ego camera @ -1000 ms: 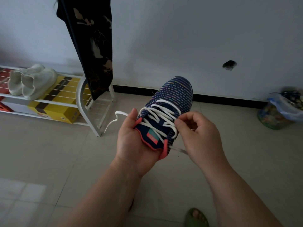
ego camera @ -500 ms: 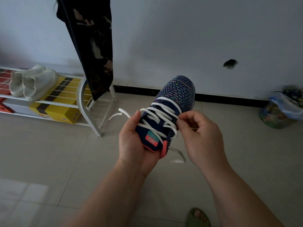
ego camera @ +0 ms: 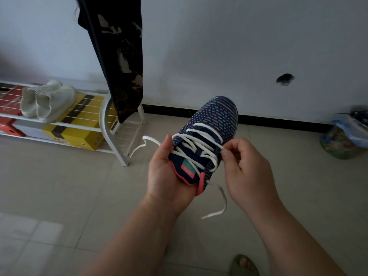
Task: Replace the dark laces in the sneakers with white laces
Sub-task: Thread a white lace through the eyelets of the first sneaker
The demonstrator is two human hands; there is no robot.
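Nearest, the left hand cups the heel of the sneaker, held above the floor, while the right hand pinches a crossing of the white lace. Beyond, both lace ends dangle free; a hard tug could pull one back out of its eyelet or leave them uneven.

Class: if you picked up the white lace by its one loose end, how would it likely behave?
The white lace would probably flop, since its free end droops in a curve below the sneaker. It looks flat and light. It likely wouldn't pull free; it's threaded through several eyelets.
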